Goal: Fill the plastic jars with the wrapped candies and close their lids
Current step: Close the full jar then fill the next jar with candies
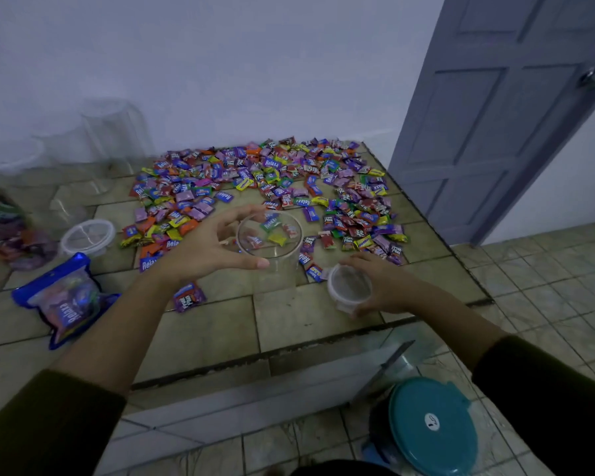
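A clear plastic jar point(272, 255) stands upright on the tiled counter with no lid on it. My left hand point(207, 245) is spread around the jar's left side, thumb at the near rim and fingers at the far rim. Whether it touches the jar I cannot tell. My right hand point(382, 286) grips a round clear lid point(349, 285) just right of the jar. A big spread of wrapped candies point(265, 187) covers the counter behind the jar. Through the jar a few candies show.
Another lidded jar point(88, 237) and a blue bag of candies point(66, 300) lie at the left. Clear jars point(114, 132) stand by the wall. A teal-lidded container point(430, 427) sits on the floor below the counter edge point(255, 355). A grey door point(502, 108) is at right.
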